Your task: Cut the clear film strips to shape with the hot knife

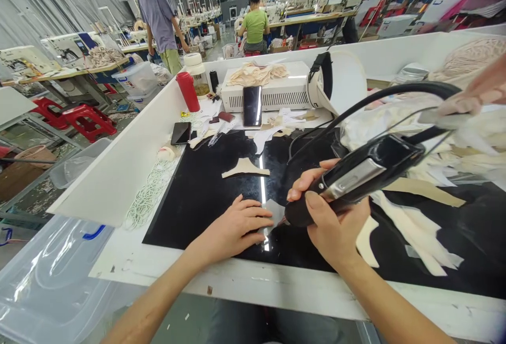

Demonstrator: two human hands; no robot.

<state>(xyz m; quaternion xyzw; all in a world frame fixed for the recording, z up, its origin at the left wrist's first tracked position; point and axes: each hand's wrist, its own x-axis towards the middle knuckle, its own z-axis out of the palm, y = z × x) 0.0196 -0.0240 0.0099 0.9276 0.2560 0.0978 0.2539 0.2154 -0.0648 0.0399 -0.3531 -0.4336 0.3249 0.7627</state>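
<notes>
My right hand (336, 228) is wrapped around a black corded handheld tool (356, 175) with a metal strip on its side. Its narrow tip points left and down, close to a small translucent piece (274, 209) on the glossy black work surface (190, 191). Stretched out flat, my left hand (233, 225) rests on the surface with its fingertips at that piece's left edge. Beyond my hands lies a curved cream fabric piece (245, 167). Another cream piece (367, 241) is partly hidden behind my right wrist. The exact contact at the tool tip is unclear.
Cream strips (419, 233) and a fabric pile (395, 128) lie right, where another person's blurred hand (466, 101) reaches in. A thick black cable (379, 92) arches overhead. Pale green cord (152, 194), a phone (252, 106), a red bottle (187, 91) and a white vented box (276, 96) stand around.
</notes>
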